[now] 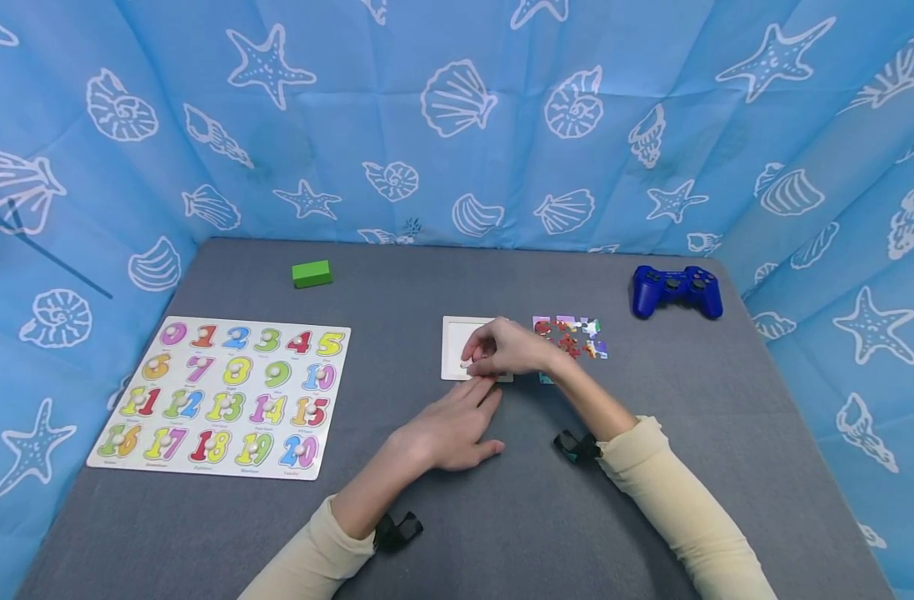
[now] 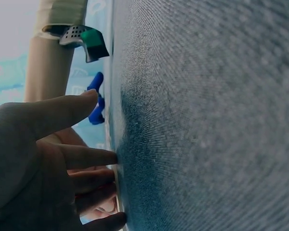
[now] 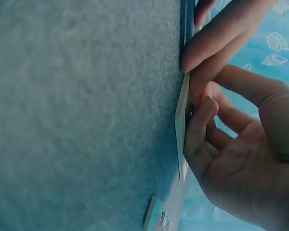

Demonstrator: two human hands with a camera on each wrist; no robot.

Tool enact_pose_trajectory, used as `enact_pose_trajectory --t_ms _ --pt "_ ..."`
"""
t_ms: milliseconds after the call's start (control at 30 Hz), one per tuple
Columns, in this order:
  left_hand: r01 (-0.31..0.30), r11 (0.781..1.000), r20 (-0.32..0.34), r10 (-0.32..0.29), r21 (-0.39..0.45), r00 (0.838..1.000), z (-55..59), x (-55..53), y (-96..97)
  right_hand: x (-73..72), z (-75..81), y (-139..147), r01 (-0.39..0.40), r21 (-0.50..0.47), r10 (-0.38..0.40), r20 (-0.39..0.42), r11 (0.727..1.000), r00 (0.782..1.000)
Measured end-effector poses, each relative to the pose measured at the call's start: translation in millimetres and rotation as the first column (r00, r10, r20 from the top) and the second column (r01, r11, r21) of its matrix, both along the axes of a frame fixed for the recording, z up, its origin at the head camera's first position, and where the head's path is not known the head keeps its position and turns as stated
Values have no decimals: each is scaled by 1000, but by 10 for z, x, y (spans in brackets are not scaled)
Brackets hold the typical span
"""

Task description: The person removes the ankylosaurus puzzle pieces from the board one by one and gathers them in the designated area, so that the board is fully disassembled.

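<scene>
A small white puzzle tray (image 1: pixel 452 337) with a raised border lies at the middle of the table. My right hand (image 1: pixel 515 346) is over its right part, pinching a small jigsaw piece (image 1: pixel 466 364) between thumb and fingers at the tray; most of the piece is hidden. My left hand (image 1: pixel 449 432) lies on the table in front, its extended fingertips touching the tray's near edge. In the right wrist view the tray's edge (image 3: pixel 180 130) shows beside the curled right fingers. Loose colourful jigsaw pieces (image 1: pixel 569 343) lie right of the tray, partly behind the right forearm.
A number peg board (image 1: pixel 224 398) lies at the left, with a green block (image 1: pixel 312 274) behind it. A blue game controller (image 1: pixel 677 292) sits at the back right. A blue shell-patterned curtain (image 1: pixel 457 158) hangs around the grey table (image 1: pixel 501 517).
</scene>
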State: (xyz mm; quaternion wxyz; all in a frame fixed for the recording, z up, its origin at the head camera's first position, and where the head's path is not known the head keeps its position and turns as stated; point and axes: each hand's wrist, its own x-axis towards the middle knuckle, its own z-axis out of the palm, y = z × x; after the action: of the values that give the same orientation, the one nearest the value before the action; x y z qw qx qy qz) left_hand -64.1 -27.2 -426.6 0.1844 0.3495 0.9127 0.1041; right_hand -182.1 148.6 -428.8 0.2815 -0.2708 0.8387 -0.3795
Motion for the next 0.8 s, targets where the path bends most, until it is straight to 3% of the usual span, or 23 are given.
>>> enact_pose_trajectory --t_ms 167,400,533,800 --pt "0 1000 -13 0 -2 1000 -7 -5 -4 -5 0 13 71 10 -71 8 997 997" --pt "-36 999 79 39 -32 996 13 -5 2 -22 -16 35 35 -11 -34 39 999 999" --pt "-39 998 78 42 -40 996 19 -2 6 -7 -21 58 27 -50 -25 40 998 999" --pt "-35 999 71 36 -5 997 17 -2 -11 32 -41 198 139 -137 -140 -1 981 990"
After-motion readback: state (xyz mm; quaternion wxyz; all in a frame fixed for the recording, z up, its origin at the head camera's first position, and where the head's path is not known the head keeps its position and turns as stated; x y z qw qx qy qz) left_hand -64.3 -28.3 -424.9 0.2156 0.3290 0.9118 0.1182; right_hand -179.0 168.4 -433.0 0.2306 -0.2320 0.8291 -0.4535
